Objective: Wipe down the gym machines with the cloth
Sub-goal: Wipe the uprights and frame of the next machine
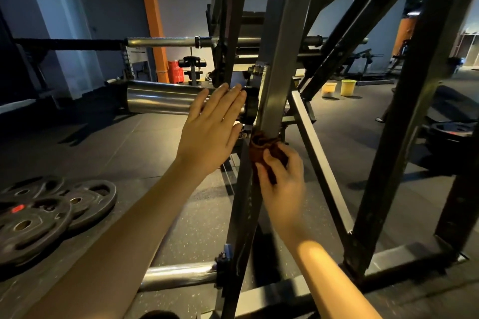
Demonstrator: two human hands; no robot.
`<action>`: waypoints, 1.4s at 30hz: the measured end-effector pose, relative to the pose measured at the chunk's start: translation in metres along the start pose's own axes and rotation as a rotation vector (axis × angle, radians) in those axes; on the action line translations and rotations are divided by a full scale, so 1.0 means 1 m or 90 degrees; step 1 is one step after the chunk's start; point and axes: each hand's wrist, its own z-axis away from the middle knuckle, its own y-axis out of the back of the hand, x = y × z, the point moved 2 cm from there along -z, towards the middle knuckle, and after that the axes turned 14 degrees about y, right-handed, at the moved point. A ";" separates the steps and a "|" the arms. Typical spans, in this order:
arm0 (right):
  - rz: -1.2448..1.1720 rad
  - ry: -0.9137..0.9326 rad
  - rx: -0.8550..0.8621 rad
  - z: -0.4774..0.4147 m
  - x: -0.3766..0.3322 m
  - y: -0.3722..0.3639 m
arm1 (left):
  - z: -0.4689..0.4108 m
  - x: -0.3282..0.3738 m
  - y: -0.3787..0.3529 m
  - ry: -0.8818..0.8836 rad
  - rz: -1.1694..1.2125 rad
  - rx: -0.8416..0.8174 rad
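Note:
A dark steel gym machine frame fills the middle and right; its slanted upright post [277, 65] runs from top to floor. My right hand [283, 179] grips a bunched reddish-brown cloth [261, 146] and holds it against that post, about halfway up. My left hand [212, 127] is flat with straight fingers, its fingertips reaching over the inner end of a shiny chrome weight sleeve [160, 97] that sticks out to the left of the post.
Black weight plates [46, 212] lie stacked on the floor at lower left. A second chrome peg [178, 274] juts out near the floor. Another frame leg [404, 122] slants down at the right. Two buckets [339, 88] stand on the floor farther back.

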 end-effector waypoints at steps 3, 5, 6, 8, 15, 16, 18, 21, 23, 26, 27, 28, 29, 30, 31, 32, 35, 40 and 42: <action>-0.006 -0.048 0.052 -0.035 -0.002 0.005 | -0.001 0.000 0.000 -0.007 0.020 0.012; -0.001 -0.060 0.092 -0.043 -0.002 0.003 | -0.001 -0.001 -0.002 -0.012 0.023 0.025; 0.002 -0.064 0.099 -0.037 -0.003 0.000 | -0.001 -0.001 -0.003 -0.012 0.026 0.026; 0.004 -0.071 0.090 -0.010 -0.007 -0.008 | -0.002 -0.001 -0.005 -0.010 0.026 0.020; 0.036 -0.103 0.080 -0.016 -0.011 -0.002 | -0.001 -0.002 -0.008 -0.025 0.022 0.041; 0.034 -0.118 0.101 -0.025 -0.011 -0.002 | -0.001 -0.003 -0.008 -0.027 0.023 0.044; 0.038 -0.130 0.116 -0.025 -0.011 -0.005 | -0.001 -0.003 -0.009 -0.031 0.029 0.044; 0.071 -0.119 0.075 0.020 -0.016 -0.014 | 0.000 -0.005 -0.008 -0.036 0.036 0.049; 0.087 -0.125 0.043 0.049 -0.024 -0.017 | -0.001 -0.005 -0.007 -0.036 0.029 0.054; 0.089 -0.133 0.034 0.036 -0.026 -0.014 | -0.001 -0.005 -0.007 -0.039 0.032 0.050; 0.089 -0.134 0.048 0.019 -0.025 -0.011 | -0.001 -0.005 -0.007 -0.040 0.034 0.049; 0.090 -0.140 0.070 -0.001 -0.023 -0.008 | -0.001 -0.006 -0.007 -0.042 0.037 0.049; 0.093 -0.145 0.093 -0.018 -0.021 -0.005 | -0.001 -0.006 -0.008 -0.043 0.040 0.049; 0.093 -0.146 0.109 -0.029 -0.020 -0.004 | -0.001 -0.006 -0.008 -0.043 0.041 0.052; 0.090 -0.146 0.112 -0.031 -0.020 -0.005 | -0.001 -0.006 -0.008 -0.043 0.042 0.055; 0.091 -0.146 0.104 -0.024 -0.021 -0.007 | -0.001 -0.005 -0.008 -0.042 0.043 0.056; 0.102 -0.150 0.044 0.032 -0.029 -0.016 | -0.001 -0.005 -0.008 -0.039 0.039 0.062; 0.068 -0.173 0.065 0.018 -0.027 -0.014 | 0.000 -0.006 -0.008 -0.046 0.044 0.067; 0.073 -0.185 0.123 -0.009 -0.022 -0.011 | -0.001 -0.007 -0.008 -0.046 0.046 0.071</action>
